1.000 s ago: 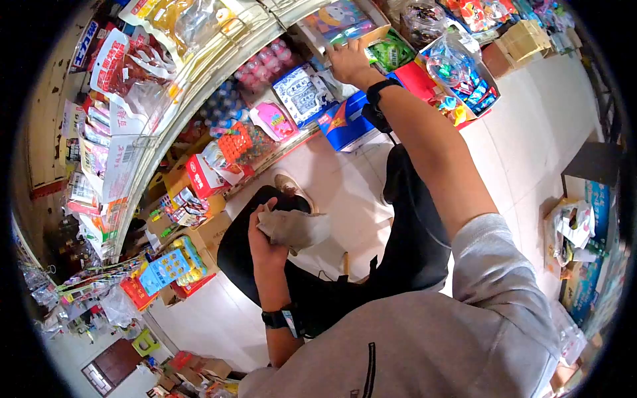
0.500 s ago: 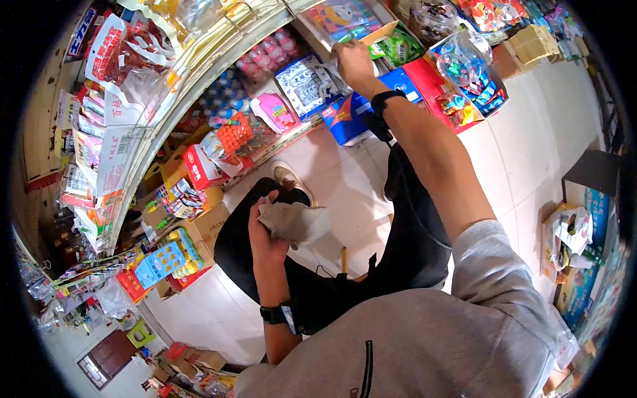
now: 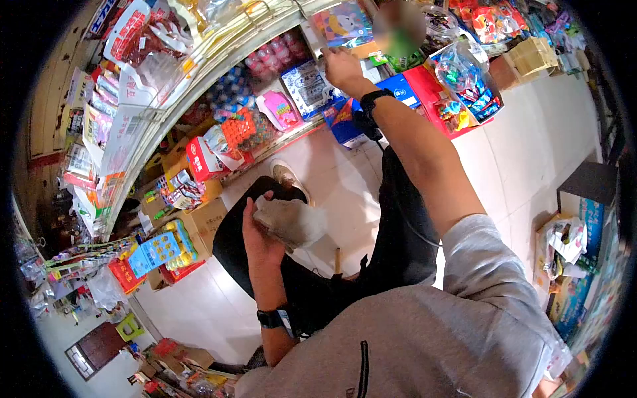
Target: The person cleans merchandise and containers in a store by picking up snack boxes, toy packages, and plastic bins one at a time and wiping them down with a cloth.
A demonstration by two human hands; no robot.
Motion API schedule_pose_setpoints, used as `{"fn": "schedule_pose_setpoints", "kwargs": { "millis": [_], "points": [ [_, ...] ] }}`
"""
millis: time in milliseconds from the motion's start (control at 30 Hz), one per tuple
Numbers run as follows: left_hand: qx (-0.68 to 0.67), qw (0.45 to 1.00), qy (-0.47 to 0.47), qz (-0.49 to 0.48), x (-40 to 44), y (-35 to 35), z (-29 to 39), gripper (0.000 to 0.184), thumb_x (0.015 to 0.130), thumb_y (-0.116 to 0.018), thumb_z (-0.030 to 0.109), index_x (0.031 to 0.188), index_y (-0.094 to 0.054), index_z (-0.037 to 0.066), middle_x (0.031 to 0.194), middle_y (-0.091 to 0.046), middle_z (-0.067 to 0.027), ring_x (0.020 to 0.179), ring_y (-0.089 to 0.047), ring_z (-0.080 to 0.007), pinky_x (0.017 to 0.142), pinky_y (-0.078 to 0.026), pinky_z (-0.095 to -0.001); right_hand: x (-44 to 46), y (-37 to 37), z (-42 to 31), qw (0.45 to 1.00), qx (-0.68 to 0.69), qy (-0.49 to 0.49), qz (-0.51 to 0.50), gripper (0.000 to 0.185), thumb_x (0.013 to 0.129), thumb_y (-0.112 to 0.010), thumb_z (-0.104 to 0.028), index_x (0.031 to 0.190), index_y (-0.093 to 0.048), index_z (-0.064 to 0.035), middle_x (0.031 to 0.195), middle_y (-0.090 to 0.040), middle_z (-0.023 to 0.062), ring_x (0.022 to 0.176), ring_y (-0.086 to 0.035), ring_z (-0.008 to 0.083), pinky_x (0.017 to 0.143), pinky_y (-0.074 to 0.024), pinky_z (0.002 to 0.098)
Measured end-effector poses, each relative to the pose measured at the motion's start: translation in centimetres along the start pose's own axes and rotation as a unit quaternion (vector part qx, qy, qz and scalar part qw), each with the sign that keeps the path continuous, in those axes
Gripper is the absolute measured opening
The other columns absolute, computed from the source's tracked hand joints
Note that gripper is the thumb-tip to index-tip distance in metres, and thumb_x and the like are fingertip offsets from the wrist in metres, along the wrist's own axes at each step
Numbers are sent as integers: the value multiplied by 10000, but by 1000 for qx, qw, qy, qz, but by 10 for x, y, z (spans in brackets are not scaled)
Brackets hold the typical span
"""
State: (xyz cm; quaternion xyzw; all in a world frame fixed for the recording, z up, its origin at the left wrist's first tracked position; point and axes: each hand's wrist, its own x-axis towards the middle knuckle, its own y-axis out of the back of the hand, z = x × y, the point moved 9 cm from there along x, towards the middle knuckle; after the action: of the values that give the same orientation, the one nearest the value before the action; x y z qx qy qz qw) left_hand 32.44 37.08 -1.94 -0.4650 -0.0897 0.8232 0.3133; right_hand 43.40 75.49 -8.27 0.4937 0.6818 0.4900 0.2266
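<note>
My left hand point(image 3: 263, 240) is closed around a crumpled grey-beige cloth point(image 3: 292, 222), held above my lap. My right hand point(image 3: 343, 68) reaches forward to the low shelf with its fingers bent down. It is at the near edge of a box with a cartoon picture point(image 3: 342, 25), just above a blue-and-white patterned package point(image 3: 306, 87). What its fingertips grip, if anything, is hidden. Below my right wrist stands a blue box point(image 3: 344, 126), and green packets point(image 3: 403, 58) lie to its upper right.
Along the shelf are a pink packet point(image 3: 279, 110), a red basket-like item point(image 3: 237, 136) and a red box point(image 3: 204, 159). To the right, a red box point(image 3: 434, 99) sits beside a clear jar point(image 3: 458, 68). A dark box point(image 3: 590, 182) stands at far right. My shoe point(image 3: 286, 176) rests near the shelf.
My right hand has shifted left along the boxes, away from the green packets. My left hand still holds the cloth, whose folds sit slightly differently. The whole view has shifted a little.
</note>
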Motion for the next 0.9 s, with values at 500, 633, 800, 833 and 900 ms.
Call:
{"fn": "schedule_pose_setpoints", "kwargs": {
  "millis": [500, 633, 800, 833, 900],
  "points": [
    [-53, 992, -61, -92, -60, 58, 26, 517, 966, -486, 475, 1193, -590, 22, 1126, -645, -128, 1081, -592, -281, 959, -463, -414, -42, 9, -50, 992, -14, 101, -69, 449, 797, -628, -167, 1234, -569, -81, 1233, -588, 199, 1120, -560, 378, 975, -446, 453],
    [-31, 981, -159, -107, -105, 98, 53, 515, 956, -541, 375, 1335, -501, 28, 1213, -603, -125, 1145, -560, -264, 1005, -432, -407, -107, -6, -155, 923, -36, 266, -276, 427, 779, -597, -129, 1203, -606, -74, 1110, -636, 249, 1063, -608, 388, 909, -490, 472],
    [-83, 966, -234, -64, -177, 154, 84, 524, 864, -653, 106, 1351, -466, 51, 1181, -609, -111, 1117, -575, -244, 1011, -434, -399, -221, -31, -292, 768, -23, 459, -446, 348, 864, -584, -226, 1171, -605, -64, 1062, -654, 215, 1016, -614, 375, 885, -482, 450],
    [-87, 965, -247, -32, -191, 168, 83, 544, 843, -657, 60, 1352, -467, 51, 1188, -605, -108, 1125, -570, -244, 1018, -429, -403, -245, -14, -323, 739, -17, 473, -480, 322, 867, -581, -227, 1145, -615, -68, 1033, -659, 215, 991, -621, 374, 863, -485, 454],
    [-111, 957, -269, -3, -215, 200, 79, 543, 845, -652, 68, 1355, -466, 49, 1204, -594, -112, 1140, -561, -250, 1022, -425, -409, -274, -45, -355, 712, -33, 526, -464, 268, 859, -579, -218, 1077, -623, -68, 979, -663, 204, 932, -627, 380, 821, -488, 457]
  ]
}}
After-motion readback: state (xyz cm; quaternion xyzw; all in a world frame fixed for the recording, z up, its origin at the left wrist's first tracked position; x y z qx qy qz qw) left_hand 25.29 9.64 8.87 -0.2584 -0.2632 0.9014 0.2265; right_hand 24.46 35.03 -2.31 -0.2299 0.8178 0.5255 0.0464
